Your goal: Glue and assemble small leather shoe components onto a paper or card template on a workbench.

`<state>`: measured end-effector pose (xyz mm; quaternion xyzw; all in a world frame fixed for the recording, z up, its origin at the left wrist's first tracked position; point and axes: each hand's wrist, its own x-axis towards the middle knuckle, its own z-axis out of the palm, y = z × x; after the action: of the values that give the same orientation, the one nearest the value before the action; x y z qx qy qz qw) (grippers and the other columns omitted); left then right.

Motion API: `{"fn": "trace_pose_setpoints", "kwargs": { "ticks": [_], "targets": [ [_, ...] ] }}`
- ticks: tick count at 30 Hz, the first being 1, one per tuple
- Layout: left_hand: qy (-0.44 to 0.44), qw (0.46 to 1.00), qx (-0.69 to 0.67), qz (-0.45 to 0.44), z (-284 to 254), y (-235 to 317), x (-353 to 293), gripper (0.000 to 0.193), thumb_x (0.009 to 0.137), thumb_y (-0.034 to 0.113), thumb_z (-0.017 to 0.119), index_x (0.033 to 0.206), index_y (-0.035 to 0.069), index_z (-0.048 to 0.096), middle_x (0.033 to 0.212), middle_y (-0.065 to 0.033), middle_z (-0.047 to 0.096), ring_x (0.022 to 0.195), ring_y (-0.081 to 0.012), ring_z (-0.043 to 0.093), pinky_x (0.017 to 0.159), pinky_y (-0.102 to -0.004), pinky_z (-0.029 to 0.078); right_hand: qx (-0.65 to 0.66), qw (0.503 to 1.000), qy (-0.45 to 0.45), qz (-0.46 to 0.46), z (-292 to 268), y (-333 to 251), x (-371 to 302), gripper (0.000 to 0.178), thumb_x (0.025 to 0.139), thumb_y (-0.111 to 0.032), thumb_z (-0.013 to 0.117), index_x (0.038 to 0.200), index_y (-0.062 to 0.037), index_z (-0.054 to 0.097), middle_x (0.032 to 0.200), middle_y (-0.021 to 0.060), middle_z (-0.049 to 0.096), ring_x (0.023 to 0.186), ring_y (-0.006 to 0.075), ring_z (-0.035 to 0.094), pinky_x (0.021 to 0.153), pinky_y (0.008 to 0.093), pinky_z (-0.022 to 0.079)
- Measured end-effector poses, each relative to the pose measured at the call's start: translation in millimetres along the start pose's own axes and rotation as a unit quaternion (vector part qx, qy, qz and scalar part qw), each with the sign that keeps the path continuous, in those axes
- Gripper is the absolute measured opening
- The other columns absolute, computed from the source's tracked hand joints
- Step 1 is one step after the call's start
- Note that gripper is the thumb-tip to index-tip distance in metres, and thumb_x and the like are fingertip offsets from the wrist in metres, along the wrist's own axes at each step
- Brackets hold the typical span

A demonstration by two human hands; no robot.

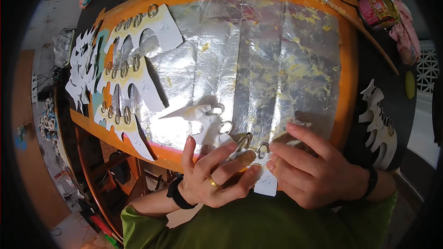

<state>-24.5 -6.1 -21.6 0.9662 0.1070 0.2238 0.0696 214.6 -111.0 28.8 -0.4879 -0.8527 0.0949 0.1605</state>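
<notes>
At the table's (347, 97) near edge, the left hand (210, 179) is pinching a white cutout (266, 185), apparently steadying it, while the right hand (318, 175) is holding curled fingers (295, 157) beside a metal ring (263, 150), its grip unclear. Other cutouts (171, 33) are lying at left, probably spaced to protect their rings (127, 115).

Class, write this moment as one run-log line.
left hand: holds white cutout | right hand: fingertips at its edge, near metal ring | surface: silver foil on orange board | nearby: more ringed cutouts, left and far right
</notes>
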Motion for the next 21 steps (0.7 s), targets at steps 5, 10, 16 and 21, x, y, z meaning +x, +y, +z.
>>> {"fn": "trace_pose_setpoints", "kwargs": {
  "ticks": [5,10,16,21],
  "targets": [
    [-0.009,1.0,-0.007,-0.007,-6.6,1.9,6.2,0.031,0.072,0.037,0.076,0.101,0.036,0.068,0.108,0.0108,0.066,0.112,-0.0238,0.06,0.118,-0.0719,0.02,0.025,1.0,0.018,-0.002,0.9,1.4,2.4,0.009,0.08,-0.011,0.069,0.075,-0.0049,0.072,0.086,0.0035,0.067,0.108,0.0228,0.067,0.106,0.0559,0.049],
    [-0.038,0.998,-0.032,-0.024,-9.6,1.2,14.8,0.026,0.076,0.043,0.077,0.097,0.03,0.069,0.11,0.0067,0.064,0.118,-0.0303,0.059,0.115,-0.0767,0.021,0.066,0.996,0.044,0.049,4.9,1.4,10.3,0.011,0.079,-0.01,0.07,0.07,-0.0048,0.068,0.081,0.0049,0.061,0.112,0.0279,0.065,0.107,0.0638,0.046],
    [-0.003,0.998,-0.057,-0.027,-1.2,-0.6,9.2,0.026,0.082,0.039,0.073,0.105,0.028,0.069,0.116,0.0059,0.064,0.121,-0.027,0.062,0.113,-0.0771,0.021,0.073,0.991,0.092,0.06,14.3,2.2,10.8,0.007,0.074,-0.008,0.07,0.072,-0.002,0.067,0.082,0.0067,0.057,0.116,0.0332,0.064,0.108,0.0702,0.041],
    [-0.008,0.999,-0.041,0.0,-4.3,-0.4,7.0,0.031,0.086,0.049,0.067,0.111,0.031,0.069,0.119,0.0038,0.063,0.127,-0.0308,0.056,0.114,-0.0783,0.017,0.066,0.991,0.102,0.057,12.1,1.4,5.6,0.004,0.073,-0.004,0.07,0.076,-0.0019,0.07,0.086,0.0073,0.059,0.118,0.0356,0.063,0.109,0.0681,0.041]
  ]
}}
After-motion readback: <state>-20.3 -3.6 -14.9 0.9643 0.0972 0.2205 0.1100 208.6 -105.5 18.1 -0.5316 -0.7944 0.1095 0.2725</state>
